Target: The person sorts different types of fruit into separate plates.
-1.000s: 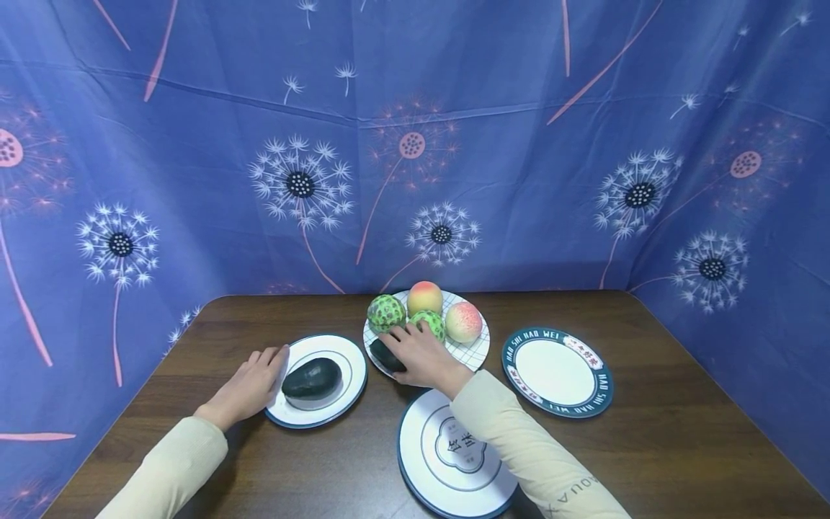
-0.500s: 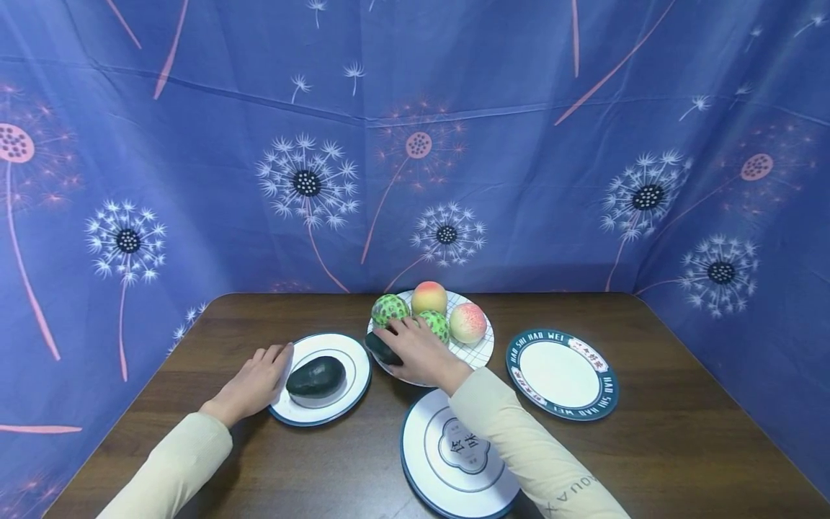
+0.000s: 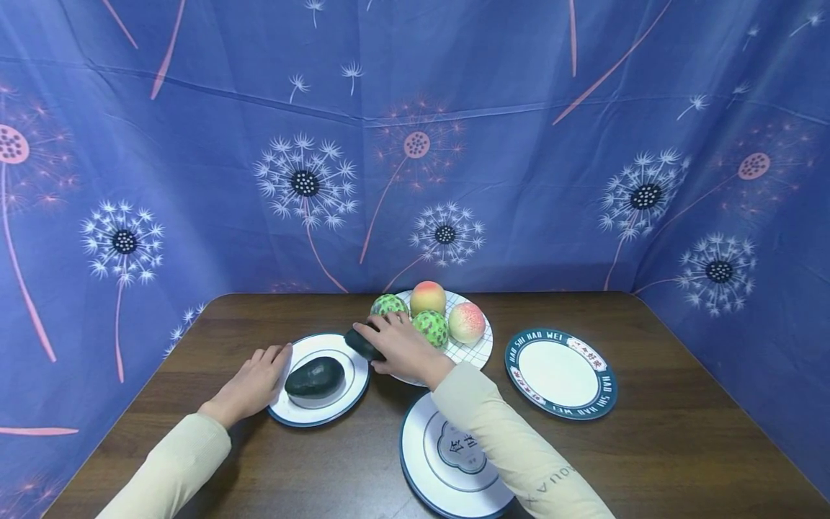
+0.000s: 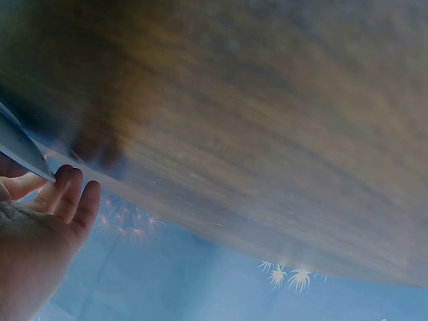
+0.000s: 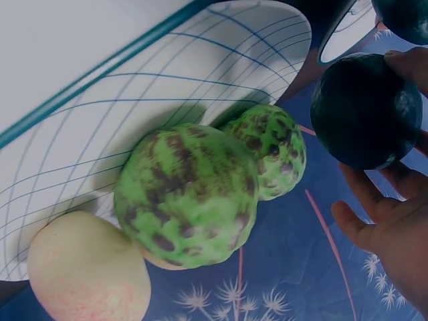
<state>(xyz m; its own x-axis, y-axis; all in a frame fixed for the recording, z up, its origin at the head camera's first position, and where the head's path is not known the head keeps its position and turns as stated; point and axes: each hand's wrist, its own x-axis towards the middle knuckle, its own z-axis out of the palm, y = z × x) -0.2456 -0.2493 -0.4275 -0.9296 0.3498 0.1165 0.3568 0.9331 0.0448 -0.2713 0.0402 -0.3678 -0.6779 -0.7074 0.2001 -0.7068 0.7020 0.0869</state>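
My right hand (image 3: 405, 349) grips a dark green avocado (image 3: 364, 342) between thumb and fingers. It is at the gap between the checked plate (image 3: 478, 355) and the blue-rimmed plate (image 3: 355, 404) on the left. In the right wrist view this avocado (image 5: 364, 110) shows clear of the checked plate. A second avocado (image 3: 315, 377) lies on the blue-rimmed plate. My left hand (image 3: 249, 386) holds that plate by its left rim; in the left wrist view the fingers (image 4: 83, 207) bend at the plate's edge (image 4: 23, 152). The left thumb is mostly hidden.
On the checked plate are two spotted green fruits (image 3: 431, 328) and two peaches (image 3: 467, 322). A stack of white plates (image 3: 447, 472) stands in front, partly under the right sleeve. A green-rimmed plate (image 3: 560, 373) lies to the right. A blue cloth (image 3: 506, 180) hangs behind the table (image 3: 681, 432).
My right hand has carried the avocado off the checked plate and leftward, toward the blue-rimmed plate. The left hand has stayed at the rim. The head view has shifted slightly.
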